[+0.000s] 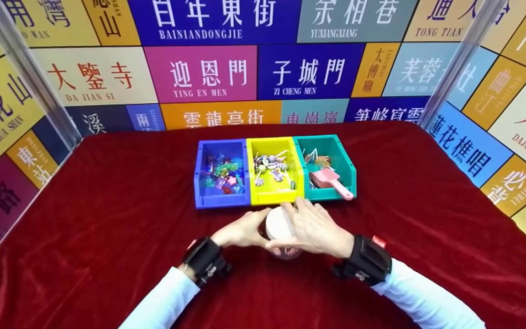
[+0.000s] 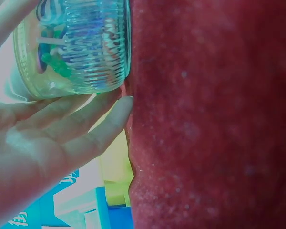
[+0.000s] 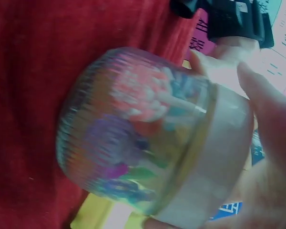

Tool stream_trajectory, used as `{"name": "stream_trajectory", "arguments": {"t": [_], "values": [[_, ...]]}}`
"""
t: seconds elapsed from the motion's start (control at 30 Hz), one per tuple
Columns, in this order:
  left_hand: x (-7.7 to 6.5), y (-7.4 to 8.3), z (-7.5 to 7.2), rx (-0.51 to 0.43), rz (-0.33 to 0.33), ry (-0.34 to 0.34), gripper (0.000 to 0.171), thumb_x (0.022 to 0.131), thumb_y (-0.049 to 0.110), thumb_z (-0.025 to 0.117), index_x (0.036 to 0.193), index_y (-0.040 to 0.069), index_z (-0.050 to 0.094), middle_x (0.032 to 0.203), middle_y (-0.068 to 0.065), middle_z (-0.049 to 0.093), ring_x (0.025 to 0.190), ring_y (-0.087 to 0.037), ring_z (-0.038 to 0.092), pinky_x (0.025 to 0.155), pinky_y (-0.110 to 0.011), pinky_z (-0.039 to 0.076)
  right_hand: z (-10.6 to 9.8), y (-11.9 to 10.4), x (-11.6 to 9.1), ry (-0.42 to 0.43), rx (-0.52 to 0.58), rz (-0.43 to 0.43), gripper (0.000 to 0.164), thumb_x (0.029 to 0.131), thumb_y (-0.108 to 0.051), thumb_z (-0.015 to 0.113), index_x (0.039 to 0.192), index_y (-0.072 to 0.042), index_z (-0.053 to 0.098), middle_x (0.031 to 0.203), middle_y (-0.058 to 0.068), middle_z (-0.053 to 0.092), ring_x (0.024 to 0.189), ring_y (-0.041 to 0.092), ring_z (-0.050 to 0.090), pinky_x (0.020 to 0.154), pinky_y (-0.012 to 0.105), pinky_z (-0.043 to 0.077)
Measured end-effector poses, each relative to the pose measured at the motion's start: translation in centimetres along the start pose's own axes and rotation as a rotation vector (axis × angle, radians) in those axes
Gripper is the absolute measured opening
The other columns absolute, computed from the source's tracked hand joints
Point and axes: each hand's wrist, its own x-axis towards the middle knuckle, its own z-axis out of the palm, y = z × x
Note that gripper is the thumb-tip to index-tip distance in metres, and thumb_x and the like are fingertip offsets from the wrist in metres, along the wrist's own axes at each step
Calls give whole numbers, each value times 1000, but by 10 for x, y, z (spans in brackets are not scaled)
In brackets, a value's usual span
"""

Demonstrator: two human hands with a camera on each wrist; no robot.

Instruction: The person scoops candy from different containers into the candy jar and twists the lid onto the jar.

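Note:
A clear ribbed jar (image 3: 133, 129) with a white lid (image 1: 277, 224) stands on the red cloth in front of the bins. Lollipops and colourful sweets show through its wall in both wrist views. My left hand (image 1: 244, 229) holds the jar from the left, with its thumb and fingers around the side (image 2: 86, 57). From the right, my right hand (image 1: 320, 230) grips the white lid, thumb toward me and fingers on the far side. The lid sits on the jar's mouth.
Beyond the hands, three joined bins stand in a row. The blue bin (image 1: 222, 201) holds wrapped sweets, the yellow bin (image 1: 274, 198) lollipops. In the green bin (image 1: 347, 171), a pink scoop (image 1: 329, 179) lies over more lollipops. Printed panels (image 1: 199, 73) enclose the table.

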Motion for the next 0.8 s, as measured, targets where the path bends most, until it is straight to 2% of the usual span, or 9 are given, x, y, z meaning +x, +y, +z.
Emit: {"name": "stream_trajectory", "arguments": {"t": [0.07,0.13,0.23,0.33,0.43,0.6,0.8], "values": [[0,0,1,-13,-1,-9,79,60,36,80,124,6,45,109,-7,58,96,-19,52,86,-31,43,-5,6,0,-35,53,-59,92,65,-74,52,124,-3,45,104,13,50,91,23,49,71,34,46],[0,0,1,-31,0,-15,81,60,36,80,126,7,44,112,-6,56,99,-18,51,88,-30,42,-11,14,2,-87,155,-135,91,66,-64,62,129,-2,40,116,14,47,100,23,48,80,35,47],[1,-1,2,-61,4,-15,80,59,35,81,126,9,44,113,-5,56,100,-17,51,89,-30,41,-17,27,8,-205,322,-258,90,66,-49,72,133,-3,35,131,12,39,116,21,40,94,36,40],[1,-1,2,-72,6,-18,81,59,35,81,126,10,44,114,-4,56,101,-15,51,90,-29,40,-19,37,13,-330,428,-303,90,67,-40,74,137,-5,30,139,9,33,125,20,31,101,38,32],[2,-1,2,-72,4,-22,82,58,36,81,127,11,44,113,-2,57,101,-14,51,90,-28,40,-18,41,16,-390,467,-325,84,71,-35,72,137,-3,31,138,9,36,123,21,35,100,39,33],[3,-1,3,-64,-10,-24,79,57,39,81,123,13,47,109,0,58,97,-13,51,87,-26,41,-15,42,16,-397,477,-313,75,73,-37,70,133,-7,36,127,4,46,111,17,44,91,34,41],[2,1,2,-58,-13,-15,79,57,38,81,123,11,48,108,-1,58,96,-15,51,86,-28,42,-14,34,13,-300,389,-230,68,70,-43,71,123,-7,46,109,2,55,95,15,50,80,29,46]]}}
